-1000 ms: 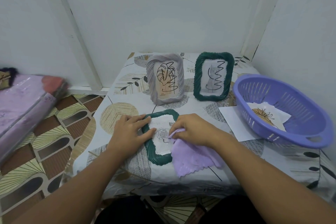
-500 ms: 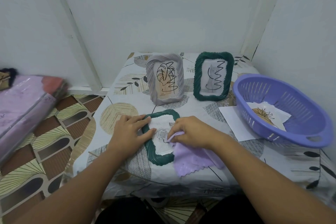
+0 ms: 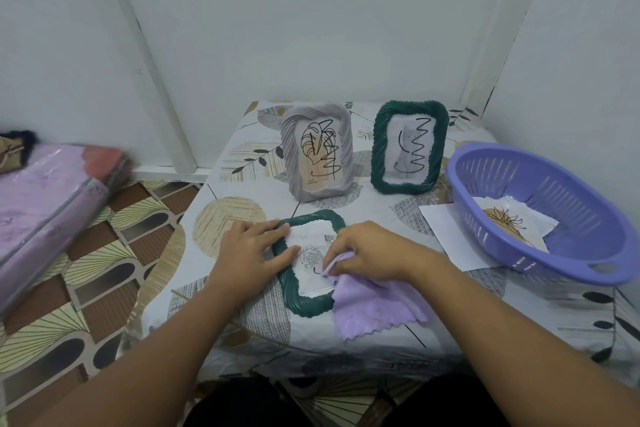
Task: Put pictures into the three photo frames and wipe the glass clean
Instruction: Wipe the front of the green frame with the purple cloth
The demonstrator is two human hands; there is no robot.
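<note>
Green frame (image 3: pixel 306 305) flat on surface (image 3: pixel 242 191), left hand (image 3: pixel 251 253) fingers straight, pressing its left edge, right hand (image 3: pixel 372 253) pinching purple cloth (image 3: pixel 374 308) on the glass (image 3: pixel 311 274)

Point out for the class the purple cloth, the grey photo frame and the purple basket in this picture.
purple cloth (image 3: pixel 374 312): head view, on the flat part trailing below the right hand.
grey photo frame (image 3: pixel 289 156): head view, on its ribbed left border.
purple basket (image 3: pixel 568 191): head view, on the slotted inner back wall.

Flat frame (image 3: pixel 306 302) before two standing frames (image 3: pixel 317 152); basket (image 3: pixel 540 218) at right.
</note>
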